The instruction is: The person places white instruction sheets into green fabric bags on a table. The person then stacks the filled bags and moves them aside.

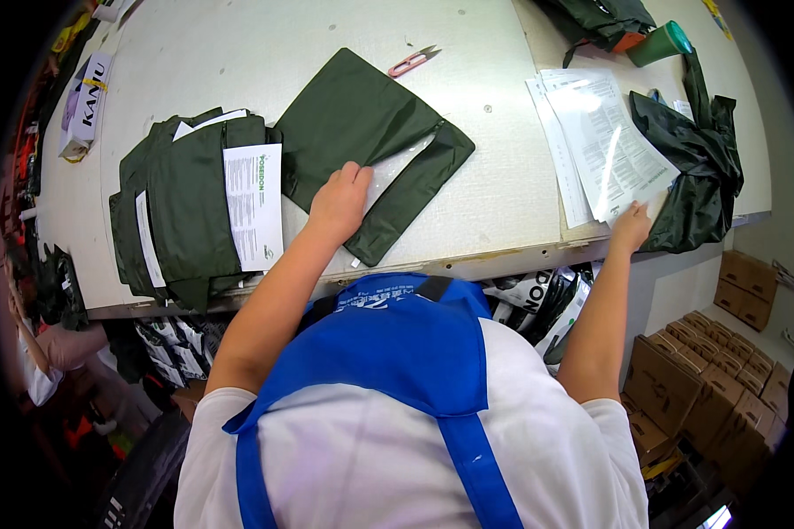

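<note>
1. With left hand [340, 201], touching pouch [353, 108] at its opening, fingers together; cannot tell whether gripping cloth.
2. With right hand [631, 227], pinching sheet [604, 132] by its near corner.
3. Has pouch flat on table [498, 176], under left hand, well left of right hand.

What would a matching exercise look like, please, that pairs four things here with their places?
1. Scissors
2. Left hand
3. Right hand
4. Cartons

A. at the near edge of the printed sheets
B. stacked below table height, on the right
C. on the flat green pouch
D. on the table, just beyond the pouch

Pairs: 1-D; 2-C; 3-A; 4-B
</note>
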A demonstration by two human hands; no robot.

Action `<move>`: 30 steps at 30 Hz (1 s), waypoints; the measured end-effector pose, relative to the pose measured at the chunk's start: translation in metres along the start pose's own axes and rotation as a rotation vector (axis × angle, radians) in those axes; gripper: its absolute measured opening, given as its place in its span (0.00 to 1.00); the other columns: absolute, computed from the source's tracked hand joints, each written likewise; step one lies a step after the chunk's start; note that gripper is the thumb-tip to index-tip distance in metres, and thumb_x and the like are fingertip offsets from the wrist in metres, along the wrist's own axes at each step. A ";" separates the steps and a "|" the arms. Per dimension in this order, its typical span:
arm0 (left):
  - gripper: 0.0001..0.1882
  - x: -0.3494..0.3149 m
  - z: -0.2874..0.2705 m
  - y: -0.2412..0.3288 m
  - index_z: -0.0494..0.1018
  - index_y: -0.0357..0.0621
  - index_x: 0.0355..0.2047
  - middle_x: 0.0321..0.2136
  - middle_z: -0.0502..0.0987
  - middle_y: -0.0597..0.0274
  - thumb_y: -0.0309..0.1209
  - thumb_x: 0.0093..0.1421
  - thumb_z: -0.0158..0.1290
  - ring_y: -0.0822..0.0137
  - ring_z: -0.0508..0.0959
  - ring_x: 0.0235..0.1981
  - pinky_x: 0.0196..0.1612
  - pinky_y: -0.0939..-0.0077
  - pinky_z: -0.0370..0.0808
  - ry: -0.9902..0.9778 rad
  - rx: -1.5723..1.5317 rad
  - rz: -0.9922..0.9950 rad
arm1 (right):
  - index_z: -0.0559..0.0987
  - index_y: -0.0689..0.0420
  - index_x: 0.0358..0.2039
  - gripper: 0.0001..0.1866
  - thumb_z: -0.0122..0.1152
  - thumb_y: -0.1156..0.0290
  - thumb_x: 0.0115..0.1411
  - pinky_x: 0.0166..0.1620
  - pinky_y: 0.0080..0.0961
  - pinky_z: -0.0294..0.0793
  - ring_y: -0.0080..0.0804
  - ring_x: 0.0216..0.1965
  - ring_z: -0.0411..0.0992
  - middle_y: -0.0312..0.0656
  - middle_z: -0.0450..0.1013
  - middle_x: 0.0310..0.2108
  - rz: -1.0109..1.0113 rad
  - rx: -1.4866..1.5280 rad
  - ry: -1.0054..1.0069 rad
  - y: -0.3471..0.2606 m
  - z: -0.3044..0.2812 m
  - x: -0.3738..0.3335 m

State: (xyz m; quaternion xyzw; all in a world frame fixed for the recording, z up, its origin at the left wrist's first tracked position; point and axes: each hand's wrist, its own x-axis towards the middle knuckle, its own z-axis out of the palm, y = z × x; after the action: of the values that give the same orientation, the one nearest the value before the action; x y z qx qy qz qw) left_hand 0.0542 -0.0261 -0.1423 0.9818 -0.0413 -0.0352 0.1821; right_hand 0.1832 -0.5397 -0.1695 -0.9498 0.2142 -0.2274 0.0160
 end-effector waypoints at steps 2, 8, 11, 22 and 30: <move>0.15 0.002 -0.003 0.005 0.65 0.43 0.42 0.38 0.66 0.53 0.22 0.52 0.49 0.52 0.73 0.39 0.38 0.60 0.74 0.050 -0.056 -0.040 | 0.76 0.65 0.38 0.17 0.47 0.63 0.64 0.37 0.37 0.70 0.48 0.29 0.71 0.56 0.74 0.32 0.000 0.058 0.022 -0.010 -0.014 -0.001; 0.14 0.006 -0.010 0.003 0.65 0.43 0.38 0.33 0.70 0.50 0.26 0.52 0.54 0.47 0.75 0.33 0.36 0.56 0.74 0.045 -0.067 -0.119 | 0.73 0.68 0.42 0.15 0.47 0.67 0.65 0.38 0.28 0.74 0.35 0.34 0.75 0.47 0.75 0.38 0.450 1.230 -0.224 -0.043 -0.085 0.002; 0.09 0.008 -0.012 -0.002 0.66 0.42 0.33 0.28 0.73 0.50 0.29 0.55 0.54 0.47 0.76 0.30 0.34 0.57 0.73 0.069 -0.182 -0.179 | 0.74 0.66 0.40 0.12 0.50 0.70 0.65 0.36 0.24 0.75 0.26 0.34 0.74 0.44 0.75 0.37 0.464 1.327 -0.521 -0.070 -0.129 -0.022; 0.08 0.028 -0.037 0.019 0.67 0.40 0.28 0.23 0.72 0.53 0.30 0.56 0.54 0.54 0.73 0.25 0.29 0.64 0.69 0.184 -0.425 -0.246 | 0.75 0.68 0.43 0.14 0.51 0.70 0.63 0.35 0.18 0.72 0.21 0.30 0.73 0.41 0.76 0.34 0.366 1.042 -1.120 -0.103 -0.146 -0.065; 0.06 0.030 -0.022 0.047 0.69 0.42 0.29 0.25 0.73 0.51 0.31 0.56 0.53 0.48 0.75 0.30 0.33 0.59 0.71 0.055 -0.457 -0.009 | 0.73 0.60 0.45 0.12 0.51 0.67 0.65 0.37 0.21 0.74 0.22 0.35 0.72 0.36 0.73 0.37 0.300 1.156 -1.298 -0.181 -0.105 -0.171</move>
State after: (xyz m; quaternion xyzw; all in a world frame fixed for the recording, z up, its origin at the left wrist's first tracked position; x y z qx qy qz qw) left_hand 0.0830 -0.0649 -0.1067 0.9157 -0.0231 -0.0176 0.4009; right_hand 0.0718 -0.2973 -0.1247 -0.6966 0.1365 0.2889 0.6424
